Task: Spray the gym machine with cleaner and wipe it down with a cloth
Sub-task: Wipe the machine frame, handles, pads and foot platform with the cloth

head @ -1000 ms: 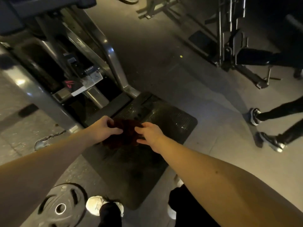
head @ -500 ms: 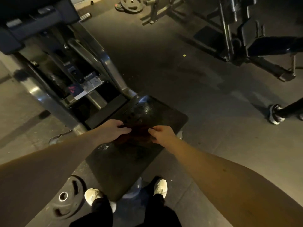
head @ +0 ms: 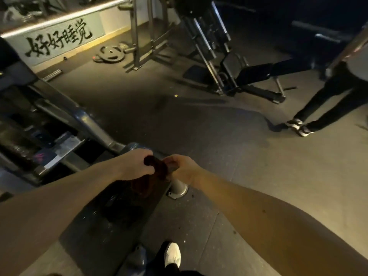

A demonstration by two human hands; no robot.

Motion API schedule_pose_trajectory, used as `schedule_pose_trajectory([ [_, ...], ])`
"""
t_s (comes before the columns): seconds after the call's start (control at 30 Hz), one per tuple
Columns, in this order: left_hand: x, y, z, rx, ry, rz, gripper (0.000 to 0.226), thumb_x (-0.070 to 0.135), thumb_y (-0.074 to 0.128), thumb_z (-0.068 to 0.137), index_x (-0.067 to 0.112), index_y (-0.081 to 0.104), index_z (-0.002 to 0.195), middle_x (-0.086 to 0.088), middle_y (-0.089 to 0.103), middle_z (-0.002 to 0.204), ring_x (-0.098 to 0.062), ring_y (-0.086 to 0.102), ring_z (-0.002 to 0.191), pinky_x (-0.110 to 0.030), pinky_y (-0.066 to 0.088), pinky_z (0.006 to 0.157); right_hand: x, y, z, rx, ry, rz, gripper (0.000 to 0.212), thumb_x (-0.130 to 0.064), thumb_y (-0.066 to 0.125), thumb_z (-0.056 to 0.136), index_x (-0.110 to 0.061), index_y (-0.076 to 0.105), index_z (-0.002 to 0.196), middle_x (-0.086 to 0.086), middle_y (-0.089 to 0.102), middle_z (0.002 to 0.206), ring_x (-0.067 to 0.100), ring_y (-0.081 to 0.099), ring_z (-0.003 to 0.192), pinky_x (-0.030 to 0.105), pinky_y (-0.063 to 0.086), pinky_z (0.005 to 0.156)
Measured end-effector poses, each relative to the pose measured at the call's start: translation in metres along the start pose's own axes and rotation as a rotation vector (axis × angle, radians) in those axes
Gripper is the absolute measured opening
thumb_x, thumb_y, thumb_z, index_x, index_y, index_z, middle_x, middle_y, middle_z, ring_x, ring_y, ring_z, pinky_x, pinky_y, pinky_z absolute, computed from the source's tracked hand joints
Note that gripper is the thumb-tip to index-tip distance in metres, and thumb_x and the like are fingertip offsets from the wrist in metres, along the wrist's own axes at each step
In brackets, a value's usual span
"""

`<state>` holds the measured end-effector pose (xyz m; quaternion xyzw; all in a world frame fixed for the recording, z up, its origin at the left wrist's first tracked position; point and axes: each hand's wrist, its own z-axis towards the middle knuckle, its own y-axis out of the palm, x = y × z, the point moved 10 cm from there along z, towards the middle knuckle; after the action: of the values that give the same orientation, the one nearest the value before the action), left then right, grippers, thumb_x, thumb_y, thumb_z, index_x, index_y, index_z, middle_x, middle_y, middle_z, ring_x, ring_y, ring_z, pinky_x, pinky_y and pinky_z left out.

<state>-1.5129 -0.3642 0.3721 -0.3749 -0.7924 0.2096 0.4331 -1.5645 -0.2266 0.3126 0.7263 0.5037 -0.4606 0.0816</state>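
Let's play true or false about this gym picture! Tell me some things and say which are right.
1. Both the left hand and the right hand grip the dark red cloth. True.
2. The right hand holds a spray bottle. False: its fingers hold only the cloth.
3. Weight plates lie near the wall with painted writing. True.
4. Another person stands on the left side. False: that person stands on the right, in dark trousers.
5. The cleaner's shoe at the bottom is black. False: it is white.
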Motion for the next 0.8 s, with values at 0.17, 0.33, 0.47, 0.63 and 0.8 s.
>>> schedule_pose_trajectory([
  [0.17, 0.06, 0.006, -0.004, 0.082, 0.123, 0.208, 0.012, 0.022, 0.068, 0.092, 0.028, 0.058, 0.094, 0.003, 0.065, 0.097, -0.011, 0.065, 0.087, -0.033, 0.055, 0.076, 0.009, -0.02, -0.058, 0.073, -0.009, 0.017, 0.037, -0.022, 0.074, 0.093, -0.024, 0.071, 0.129, -0.005, 0.069, 0.113, 0.012, 0.065, 0.107, 0.027, 0.052, 0.097],
  [0.33, 0.095, 0.027, -0.006, 0.126, 0.173, 0.079, 0.024, 0.016, 0.07, 0.091, 0.034, 0.057, 0.101, 0.007, 0.062, 0.103, -0.007, 0.065, 0.09, -0.023, 0.049, 0.072, 0.035, -0.057, -0.106, 0.172, 0.029, 0.243, 0.017, -0.013, 0.065, 0.099, -0.014, 0.075, 0.112, -0.001, 0.07, 0.102, 0.011, 0.065, 0.098, 0.017, 0.047, 0.081],
  [0.47, 0.124, 0.051, 0.01, 0.102, 0.19, -0.005, 0.036, 0.014, 0.072, 0.09, 0.035, 0.058, 0.114, 0.011, 0.063, 0.113, -0.005, 0.064, 0.102, -0.022, 0.052, 0.081, 0.055, -0.098, -0.127, 0.193, 0.053, 0.364, 0.017, -0.012, 0.062, 0.099, -0.005, 0.073, 0.11, 0.012, 0.072, 0.103, 0.022, 0.07, 0.1, 0.026, 0.053, 0.077],
  [0.63, 0.15, 0.082, 0.063, 0.224, 0.018, -0.194, 0.074, 0.023, 0.072, 0.095, 0.024, 0.032, 0.158, -0.002, 0.046, 0.154, -0.02, 0.049, 0.138, -0.033, 0.044, 0.107, 0.097, -0.171, -0.126, 0.191, 0.084, 0.524, 0.012, -0.009, 0.06, 0.102, -0.008, 0.069, 0.109, 0.011, 0.07, 0.11, 0.027, 0.069, 0.105, 0.037, 0.053, 0.099],
  [0.8, 0.181, 0.137, 0.133, 0.201, -0.333, -0.434, 0.028, 0.035, 0.061, 0.103, 0.008, 0.065, 0.101, -0.008, 0.065, 0.095, -0.02, 0.062, 0.08, -0.034, 0.049, 0.08, 0.128, -0.265, -0.11, 0.194, 0.059, 0.562, 0.019, -0.018, 0.067, 0.099, -0.006, 0.069, 0.115, 0.016, 0.072, 0.115, 0.029, 0.071, 0.105, 0.044, 0.055, 0.102],
])
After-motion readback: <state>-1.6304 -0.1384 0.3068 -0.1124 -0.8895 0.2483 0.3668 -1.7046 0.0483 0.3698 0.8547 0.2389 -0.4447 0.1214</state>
